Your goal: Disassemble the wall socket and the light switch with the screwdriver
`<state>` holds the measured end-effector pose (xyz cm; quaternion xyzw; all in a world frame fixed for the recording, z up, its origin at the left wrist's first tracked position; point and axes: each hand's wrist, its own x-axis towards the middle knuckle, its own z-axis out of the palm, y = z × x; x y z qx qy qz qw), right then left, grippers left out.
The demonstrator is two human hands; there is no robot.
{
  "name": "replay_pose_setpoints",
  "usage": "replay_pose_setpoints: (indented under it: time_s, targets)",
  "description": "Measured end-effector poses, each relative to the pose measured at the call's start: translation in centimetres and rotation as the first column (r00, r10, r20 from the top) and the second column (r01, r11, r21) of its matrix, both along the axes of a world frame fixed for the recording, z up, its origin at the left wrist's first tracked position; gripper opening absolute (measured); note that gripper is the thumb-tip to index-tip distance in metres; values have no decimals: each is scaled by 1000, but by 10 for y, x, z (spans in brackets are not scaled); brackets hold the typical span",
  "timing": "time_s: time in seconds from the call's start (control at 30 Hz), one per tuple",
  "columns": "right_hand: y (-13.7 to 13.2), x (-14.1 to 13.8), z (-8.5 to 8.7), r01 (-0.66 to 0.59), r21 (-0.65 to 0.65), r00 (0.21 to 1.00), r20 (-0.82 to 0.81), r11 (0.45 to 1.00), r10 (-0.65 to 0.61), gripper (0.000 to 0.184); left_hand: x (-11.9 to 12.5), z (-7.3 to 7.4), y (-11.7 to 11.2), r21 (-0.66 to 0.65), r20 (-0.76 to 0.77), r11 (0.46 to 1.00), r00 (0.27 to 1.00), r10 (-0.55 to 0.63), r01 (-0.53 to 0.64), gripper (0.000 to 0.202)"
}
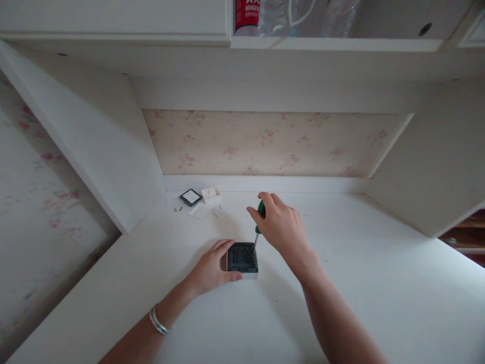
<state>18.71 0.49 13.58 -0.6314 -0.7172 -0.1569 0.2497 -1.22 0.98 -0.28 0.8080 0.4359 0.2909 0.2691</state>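
A square wall socket box (242, 258), white outside with a dark inner face, lies on the white desktop. My left hand (214, 268) grips it from the left, fingers at its far edge and thumb at its near edge. My right hand (282, 222) is closed around the green handle of a screwdriver (259, 217). The screwdriver stands nearly upright, slightly tilted, its tip at the right side of the dark face. Whether the tip sits in a screw is too small to tell.
Near the back left lie a dark-framed socket cover (190, 197), a small white box (211, 194), flat white pieces (199, 211) and two small screws (180, 209). Side panels (94, 136) bound the desk. A shelf overhead holds a red-labelled bottle (247, 15) and clear plastic.
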Motion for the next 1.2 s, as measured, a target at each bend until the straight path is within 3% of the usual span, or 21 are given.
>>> replay_pose_setpoints:
  time_s: [0.23,0.4,0.7,0.77,0.9,1.0,1.2]
  targets:
    - [-5,0,3,-236,-43,971,-53,971,234,21,0,3,-2,-14,1,1000,1000,-2,2,78]
    - [-3,2,2,-324,-32,939,-133,945,318,21,1,4,-2,-10,12,1000,1000,2,-2,77]
    - [-3,10,7,-580,-79,793,-281,811,540,21,1,5,-2,-14,13,1000,1000,-1,1,76]
    - [-4,9,9,-582,-83,791,-286,809,540,20,1,5,-2,-12,7,1000,1000,-2,2,77]
    - [-3,8,7,-373,-48,907,-228,926,354,21,1,5,-2,-9,-13,1000,1000,3,-3,77]
    - [0,8,5,-249,-23,951,-196,968,240,26,1,5,-2,-24,-12,1000,1000,2,-2,76]
    - [-3,8,7,-384,-33,903,-221,923,368,15,1,6,-3,-30,12,1000,1000,-3,3,76]
